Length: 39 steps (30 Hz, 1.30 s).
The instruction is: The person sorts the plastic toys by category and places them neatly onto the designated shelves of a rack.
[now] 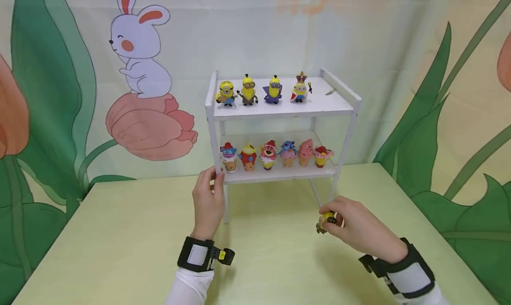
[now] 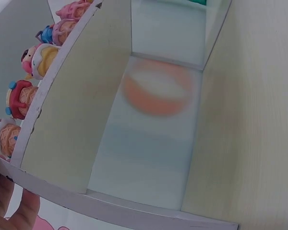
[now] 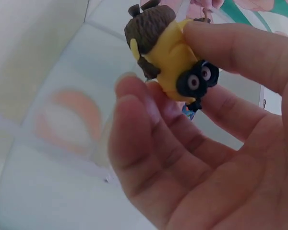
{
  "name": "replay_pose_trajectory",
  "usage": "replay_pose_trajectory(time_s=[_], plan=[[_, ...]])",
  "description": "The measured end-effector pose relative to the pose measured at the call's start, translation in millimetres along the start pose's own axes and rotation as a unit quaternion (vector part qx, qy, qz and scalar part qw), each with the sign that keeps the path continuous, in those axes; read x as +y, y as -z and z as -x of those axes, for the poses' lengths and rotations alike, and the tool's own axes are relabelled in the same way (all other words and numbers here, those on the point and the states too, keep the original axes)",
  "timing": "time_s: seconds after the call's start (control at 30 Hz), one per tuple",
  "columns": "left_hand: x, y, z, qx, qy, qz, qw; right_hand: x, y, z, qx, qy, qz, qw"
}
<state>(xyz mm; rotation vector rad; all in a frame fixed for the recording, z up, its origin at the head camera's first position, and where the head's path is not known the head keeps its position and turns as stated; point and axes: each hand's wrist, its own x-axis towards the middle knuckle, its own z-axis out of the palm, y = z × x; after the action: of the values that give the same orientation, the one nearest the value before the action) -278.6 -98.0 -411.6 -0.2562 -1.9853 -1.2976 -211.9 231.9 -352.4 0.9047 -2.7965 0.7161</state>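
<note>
My right hand [image 1: 355,223] pinches a yellow Minion figurine [image 3: 175,60] between thumb and fingers, in front of the shelf's right leg. In the right wrist view the figurine is tilted, with black goggles and a brown furry lower part. My left hand [image 1: 209,203] grips the left front post of a white two-tier shelf [image 1: 279,177] at the lower board's height. In the left wrist view, its fingers [image 2: 26,208] curl about the post. Several Minion figurines stand along the top board, among them a crowned one [image 1: 300,90]. Ice-cream-shaped figurines [image 1: 268,156] line the lower board.
The shelf stands on a pale yellow-green table [image 1: 131,234] near its back edge. A small silvery mark or piece [image 1: 331,91] lies at the top board's right. Behind hangs a printed cloth [image 1: 263,34] with a rabbit, flowers and leaves.
</note>
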Motion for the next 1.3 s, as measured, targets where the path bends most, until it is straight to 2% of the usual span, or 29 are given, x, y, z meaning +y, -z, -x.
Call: replay_pose_trajectory(time_s=[0.3, 0.8, 1.3], plan=[[-0.6, -2.3, 0.5, 0.003, -0.005, -0.004, 1.0, 7.4, 25.8, -3.3, -0.012, 0.004, 0.037, 0.9992], [0.1, -2.7, 0.2, 0.003, -0.002, 0.0, 1.0, 10.2, 44.0, -3.0, -0.015, 0.014, 0.076, 0.9969], [1.1, -0.7, -0.1, 0.001, 0.002, 0.005, 1.0, -1.8, 70.1, -18.4, -0.006, 0.033, 0.11, 0.9933]])
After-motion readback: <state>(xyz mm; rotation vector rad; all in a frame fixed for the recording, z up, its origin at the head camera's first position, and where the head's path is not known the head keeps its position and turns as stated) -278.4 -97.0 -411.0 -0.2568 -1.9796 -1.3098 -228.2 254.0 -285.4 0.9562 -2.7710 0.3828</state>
